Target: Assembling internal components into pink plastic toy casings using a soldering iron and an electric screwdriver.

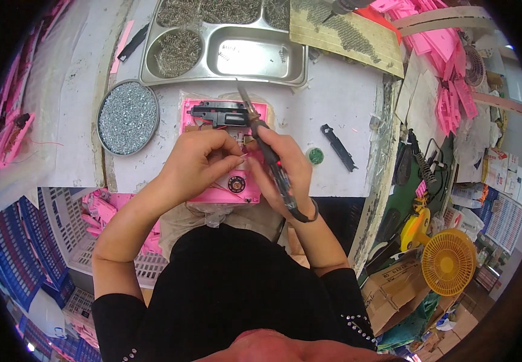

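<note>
Black shirt (237, 283) up close, and just beyond it the pink case (263, 110) sits on the desk (179, 175), between both hands. Soldering iron (273, 163) rises over its right part, long axis running away from the body, tip angled leftward toward the steel tray (225, 79). Right hand (291, 160) is wrapped round the handle, nearer the iron; left hand (204, 160) bunches its fingertips above the case, contents impossible to tell.
</note>
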Demonstrator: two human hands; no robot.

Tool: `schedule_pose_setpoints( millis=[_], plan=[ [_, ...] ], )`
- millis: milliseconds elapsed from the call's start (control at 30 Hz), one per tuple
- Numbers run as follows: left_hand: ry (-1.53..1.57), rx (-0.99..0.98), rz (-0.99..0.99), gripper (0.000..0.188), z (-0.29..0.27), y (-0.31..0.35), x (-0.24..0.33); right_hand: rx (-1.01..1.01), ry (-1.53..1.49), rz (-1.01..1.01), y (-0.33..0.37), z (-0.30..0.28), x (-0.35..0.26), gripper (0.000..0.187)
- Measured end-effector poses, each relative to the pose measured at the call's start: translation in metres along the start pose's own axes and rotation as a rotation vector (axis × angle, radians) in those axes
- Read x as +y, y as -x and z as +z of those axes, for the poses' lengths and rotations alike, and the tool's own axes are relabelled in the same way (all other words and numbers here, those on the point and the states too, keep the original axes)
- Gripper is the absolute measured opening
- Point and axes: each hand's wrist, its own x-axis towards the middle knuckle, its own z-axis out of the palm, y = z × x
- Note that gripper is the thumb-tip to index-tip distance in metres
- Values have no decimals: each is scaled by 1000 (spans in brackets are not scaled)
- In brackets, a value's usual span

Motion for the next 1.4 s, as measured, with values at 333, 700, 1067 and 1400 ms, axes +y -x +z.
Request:
schedule_pose_setpoints(
  millis=[333,700,1067,1400],
  plan=[
    [-21,-22,90,9,0,1,-5,-34,68,-126,4,2,3,56],
    [-330,-148,336,16,-6,13,-4,-41,-128,-11,41,-82,-17,43],
    [-312,-17,345,16,-3,24,-13,-93,170,-158,46,14,-14,69],
    [-382,-26,419,16,-4,19,-15,-82,292,-178,47,21,-13,69]
  ],
)
